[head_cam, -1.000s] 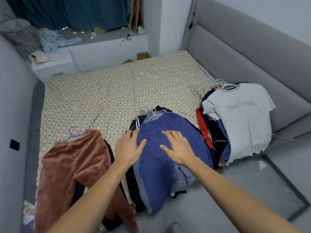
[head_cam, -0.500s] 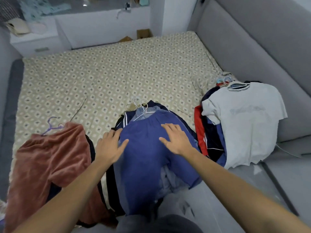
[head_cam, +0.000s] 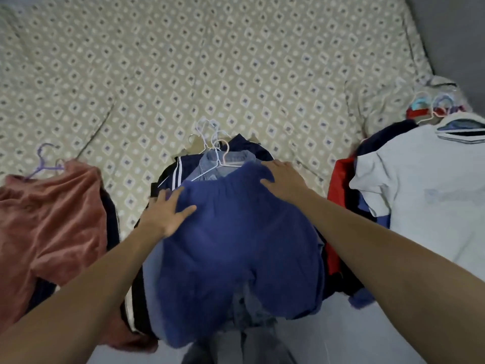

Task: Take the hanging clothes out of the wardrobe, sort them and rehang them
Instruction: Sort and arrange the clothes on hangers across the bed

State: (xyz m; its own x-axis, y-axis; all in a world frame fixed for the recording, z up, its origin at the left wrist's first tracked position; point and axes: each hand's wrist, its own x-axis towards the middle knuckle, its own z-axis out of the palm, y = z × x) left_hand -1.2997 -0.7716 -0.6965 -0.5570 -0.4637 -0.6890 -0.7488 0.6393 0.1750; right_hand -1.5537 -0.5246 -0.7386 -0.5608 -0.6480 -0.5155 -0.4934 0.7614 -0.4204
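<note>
Three piles of clothes on hangers lie along the near edge of the bed. Blue shorts [head_cam: 236, 245] top the middle pile, over a denim shirt [head_cam: 217, 164] and a dark striped jacket [head_cam: 173, 169]. My left hand [head_cam: 168, 214] lies flat on the left side of the shorts, fingers spread. At the waistband's right end rests my right hand [head_cam: 284, 183], fingers straight. White hangers [head_cam: 212, 140] stick out above the pile. A pink velvet garment [head_cam: 49, 219] on a purple hanger [head_cam: 43, 164] is the left pile; a white T-shirt [head_cam: 430, 193] tops the right pile.
The patterned bedsheet [head_cam: 210, 61] stretches away behind the piles. A grey headboard [head_cam: 451, 30] rises at the right. Red and dark garments [head_cam: 338, 179] sit under the white T-shirt, with coloured hangers [head_cam: 430, 103] above it. Pale floor [head_cam: 328, 337] shows at the bottom.
The view has dropped and closed in on the bed. Both hands have slid forward over the blue shorts, the right one reaching the waistband's far edge.
</note>
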